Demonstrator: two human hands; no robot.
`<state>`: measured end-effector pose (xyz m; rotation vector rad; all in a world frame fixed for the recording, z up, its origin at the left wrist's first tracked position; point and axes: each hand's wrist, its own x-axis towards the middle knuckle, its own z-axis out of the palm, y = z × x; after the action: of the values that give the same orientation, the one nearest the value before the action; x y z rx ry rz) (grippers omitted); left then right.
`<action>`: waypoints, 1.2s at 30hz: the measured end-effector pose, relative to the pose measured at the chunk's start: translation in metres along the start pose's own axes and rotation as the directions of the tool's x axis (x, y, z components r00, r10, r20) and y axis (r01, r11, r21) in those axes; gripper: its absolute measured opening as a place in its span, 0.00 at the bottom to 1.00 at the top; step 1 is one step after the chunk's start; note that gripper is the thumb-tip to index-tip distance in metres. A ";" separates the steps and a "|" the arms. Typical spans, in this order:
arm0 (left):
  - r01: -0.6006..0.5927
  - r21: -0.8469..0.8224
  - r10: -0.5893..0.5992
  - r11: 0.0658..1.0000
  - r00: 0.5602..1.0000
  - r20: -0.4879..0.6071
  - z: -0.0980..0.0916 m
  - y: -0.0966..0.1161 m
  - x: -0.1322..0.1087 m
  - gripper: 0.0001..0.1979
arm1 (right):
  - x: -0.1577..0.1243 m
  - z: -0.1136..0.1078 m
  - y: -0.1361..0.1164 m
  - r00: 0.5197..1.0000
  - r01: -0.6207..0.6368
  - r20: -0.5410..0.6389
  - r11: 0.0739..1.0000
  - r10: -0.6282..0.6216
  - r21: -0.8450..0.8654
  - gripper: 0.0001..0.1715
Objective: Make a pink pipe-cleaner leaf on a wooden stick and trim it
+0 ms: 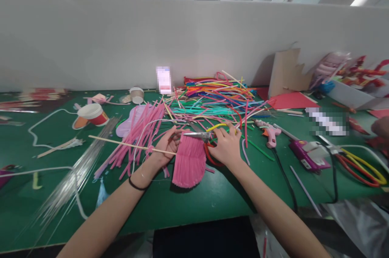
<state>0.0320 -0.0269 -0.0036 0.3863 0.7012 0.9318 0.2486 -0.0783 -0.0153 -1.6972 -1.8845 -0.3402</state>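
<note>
A pink fan-shaped piece (190,162), made of pipe cleaners laid side by side, hangs just above the table in front of me. A thin wooden stick (118,142) runs leftward from it. My left hand (168,144) has its fingers curled round the stick and the fan's left edge. Closed on scissors with yellow and red handles (223,125), my right hand (225,144) is beside the fan's upper right. The scissor blades (196,134) point left across the fan's top edge. My left fingertips are partly hidden.
Pink pipe cleaners (142,124) lie to the left, and a multicoloured heap (212,95) lies behind. Thin wires (82,164) and a paper cup (93,115) are farther left. A pink glue gun (271,134), a purple power strip (308,155) and more scissors (358,162) lie right.
</note>
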 end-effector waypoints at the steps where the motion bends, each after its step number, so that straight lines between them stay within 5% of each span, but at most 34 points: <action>1: 0.000 -0.003 0.000 1.000 1.000 -0.003 0.000 0.000 0.000 0.14 | 0.000 0.000 0.000 1.000 -0.002 0.002 1.000 0.002 -0.003 0.18; 13: 0.009 -0.008 -0.009 1.000 0.998 -0.057 0.000 0.001 0.002 0.15 | -0.002 -0.001 -0.001 1.000 0.023 0.014 1.000 -0.023 -0.008 0.19; 20: -0.010 -0.025 0.009 1.000 0.999 -0.040 0.000 0.001 -0.001 0.14 | -0.001 0.002 0.006 0.999 0.042 0.008 0.999 -0.042 0.024 0.12; 36: 0.027 -0.074 -0.034 0.997 0.994 -0.100 0.001 0.003 0.000 0.15 | 0.002 0.001 0.013 0.991 0.111 0.090 0.986 -0.100 -0.126 0.09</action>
<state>0.0309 -0.0249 -0.0013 0.2651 0.7612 0.9501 0.2607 -0.0739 -0.0172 -1.7231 -2.0586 -0.4496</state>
